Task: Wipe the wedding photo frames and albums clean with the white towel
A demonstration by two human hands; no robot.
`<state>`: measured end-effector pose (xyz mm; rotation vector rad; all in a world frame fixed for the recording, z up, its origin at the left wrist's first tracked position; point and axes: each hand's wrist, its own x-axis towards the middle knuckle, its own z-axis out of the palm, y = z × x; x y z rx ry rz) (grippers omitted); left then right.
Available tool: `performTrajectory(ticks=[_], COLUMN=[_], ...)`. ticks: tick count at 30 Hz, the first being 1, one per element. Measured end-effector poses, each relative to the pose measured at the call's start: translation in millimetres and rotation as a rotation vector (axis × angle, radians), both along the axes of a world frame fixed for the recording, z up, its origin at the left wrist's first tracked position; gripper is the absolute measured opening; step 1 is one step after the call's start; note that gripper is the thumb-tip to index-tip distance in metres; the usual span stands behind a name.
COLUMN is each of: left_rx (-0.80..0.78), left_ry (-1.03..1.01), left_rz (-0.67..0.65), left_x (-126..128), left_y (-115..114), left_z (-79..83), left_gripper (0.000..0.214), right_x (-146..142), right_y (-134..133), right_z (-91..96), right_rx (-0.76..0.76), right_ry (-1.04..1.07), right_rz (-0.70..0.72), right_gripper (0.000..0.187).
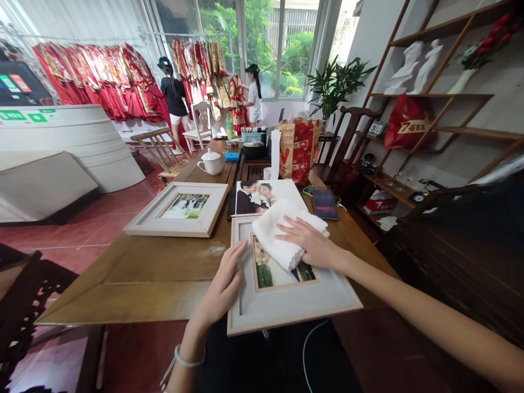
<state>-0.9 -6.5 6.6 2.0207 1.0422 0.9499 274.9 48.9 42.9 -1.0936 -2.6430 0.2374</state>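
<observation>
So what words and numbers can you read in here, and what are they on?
"7号", then blurred characters: the red bag on the shelves.
"3", with an unclear mark beside it: the small display block on the shelves.
"7", the rest unclear: the red and white box lower down.
Too blurred or small to read: the paper bag, the green signs on the counter and the phone screen.

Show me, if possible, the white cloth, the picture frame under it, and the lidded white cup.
White cloth (267, 231), head view: on its left part.
Picture frame (286, 304), head view: on its pale lower border.
Lidded white cup (212, 165), head view: on its round body.
</observation>
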Motion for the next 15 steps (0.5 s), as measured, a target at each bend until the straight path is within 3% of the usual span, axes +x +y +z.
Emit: performTrajectory(ticks=[3, 6, 9, 12, 15], left_rx=[0.008, 0.015, 0.014, 0.008, 0.018], left_ry=[-0.006, -0.01, -0.003, 0.008, 0.006], left_rz=[0.0, 0.003, 0.004, 0.003, 0.002], left_x=[0, -1, -1, -1, -1], left_y=[0, 1, 0, 0, -1], left_z=[-0.8, -2.4, -2.9, -1.6, 0.5], left_gripper=[0.052, 0.053, 0.053, 0.053, 0.052], right_x=[-7, -8, -4, 4, 16], right_y=[-35, -72, -91, -82, -51], right_z=[9.9, 33.6, 56.7, 59.5, 41.1], right_rx=[-0.181, -0.403, -0.56, -0.521, -0.32], right_ry=[0.033, 0.055, 0.045, -0.014, -0.069], right_rz=[0.164, 0.35, 0.444, 0.41, 0.26], right_gripper=[0.08, 0.075, 0.069, 0.064, 0.072])
